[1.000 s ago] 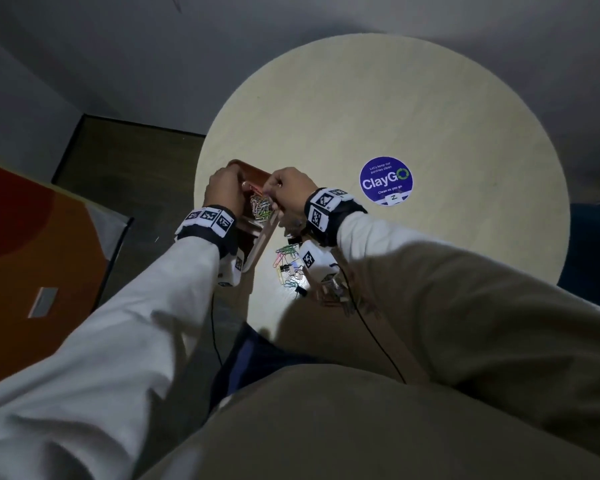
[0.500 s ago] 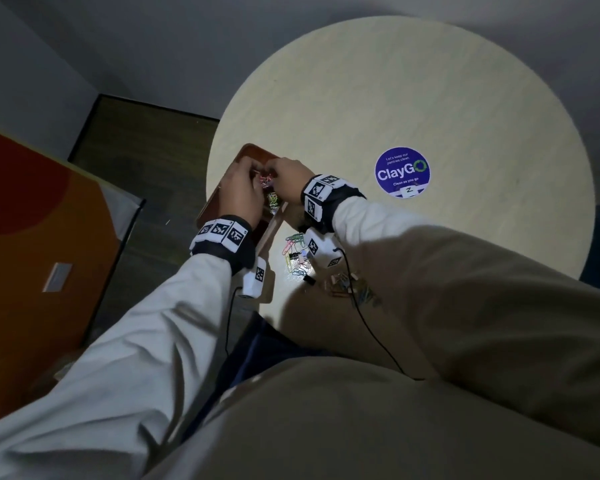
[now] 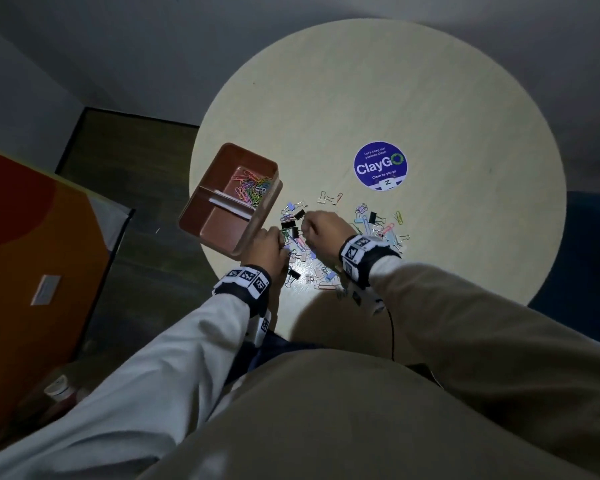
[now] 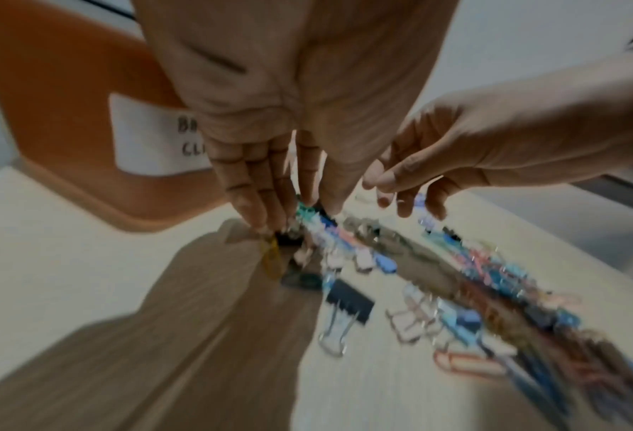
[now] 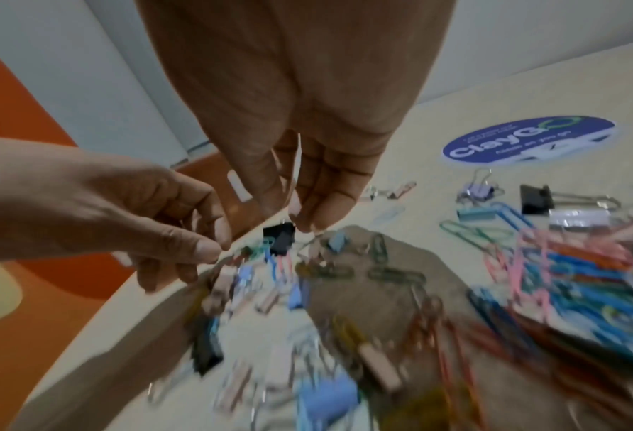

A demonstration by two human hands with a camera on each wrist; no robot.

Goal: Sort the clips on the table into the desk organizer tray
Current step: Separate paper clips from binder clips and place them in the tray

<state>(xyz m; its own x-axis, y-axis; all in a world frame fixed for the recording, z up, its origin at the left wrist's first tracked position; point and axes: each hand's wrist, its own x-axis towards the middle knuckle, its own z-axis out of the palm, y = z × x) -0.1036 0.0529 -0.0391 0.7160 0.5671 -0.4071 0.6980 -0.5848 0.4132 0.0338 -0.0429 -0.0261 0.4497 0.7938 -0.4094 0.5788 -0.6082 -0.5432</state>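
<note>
The brown organizer tray (image 3: pixel 219 230) sits at the table's left edge, and its far compartment holds coloured paper clips (image 3: pixel 253 190). Its near compartment looks bare. A pile of paper clips and binder clips (image 3: pixel 326 261) is spread on the table to the tray's right. My left hand (image 3: pixel 281 237) reaches into the pile's left end, where thumb and forefinger pinch a green paper clip (image 4: pixel 304 210). My right hand (image 3: pixel 305 226) hovers with loosely bent fingers just over a black binder clip (image 5: pixel 280 237). Nothing shows between its fingertips (image 5: pixel 307 221).
A round blue ClayGo sticker (image 3: pixel 380 166) lies on the round pale table (image 3: pixel 430 98) beyond the clips. The tray overhangs the table edge slightly. An orange panel (image 3: pixel 32 271) stands to the left and a dark blue seat (image 3: pixel 589 254) to the right.
Both hands were over the tray's paper clip compartment. They have drawn back right and toward me to the pile on the table, and the tray's contents are now uncovered.
</note>
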